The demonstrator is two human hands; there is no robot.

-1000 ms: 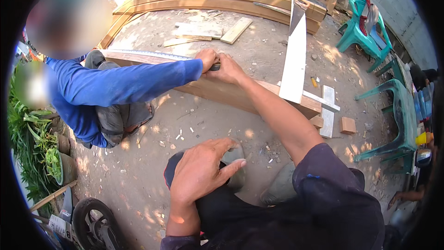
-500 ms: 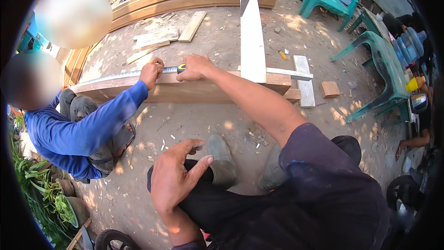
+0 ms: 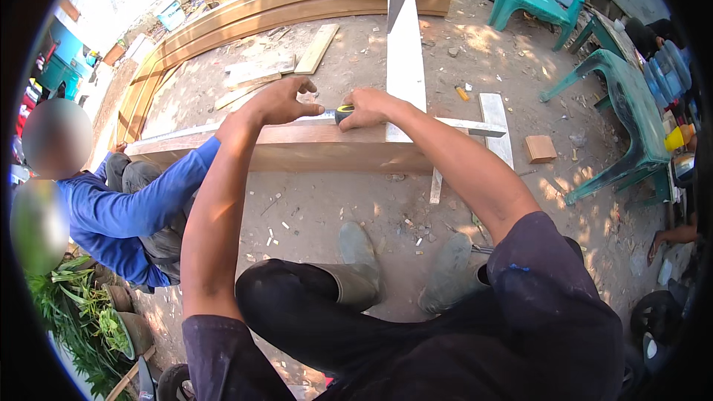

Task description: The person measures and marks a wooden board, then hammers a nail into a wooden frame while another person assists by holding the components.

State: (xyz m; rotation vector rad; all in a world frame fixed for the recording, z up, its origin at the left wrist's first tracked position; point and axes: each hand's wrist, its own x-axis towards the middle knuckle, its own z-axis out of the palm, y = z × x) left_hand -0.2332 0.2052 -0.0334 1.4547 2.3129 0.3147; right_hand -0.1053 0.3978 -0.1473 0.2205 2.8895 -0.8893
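Observation:
My right hand (image 3: 368, 108) grips a yellow-and-black tape measure (image 3: 343, 113) on the long brown timber beam (image 3: 334, 150). Its blade (image 3: 152, 137) stretches left along the beam's top toward the hand (image 3: 117, 148) of a blue-sleeved person crouching at left. My left hand (image 3: 281, 104) is raised over the blade just left of the case, thumb and fingers apart, holding nothing. My left forearm covers part of that person's arm. A white board (image 3: 405, 59) lies crosswise at the beam's right part, with a handsaw (image 3: 399, 0) on its far end.
Long stacked timbers (image 3: 223, 15) curve in the fisheye view behind offcuts (image 3: 316, 48). Green plastic chairs (image 3: 609, 126) stand at right beside water jugs (image 3: 661, 78). A small wooden block (image 3: 540, 148) lies right of the beam. Potted plants (image 3: 96, 327) are at lower left.
My left hand has risen from near my knee to the tape. My right hand has shifted right along the beam, nearer the white board. The other person's near hand has become hidden behind my arm.

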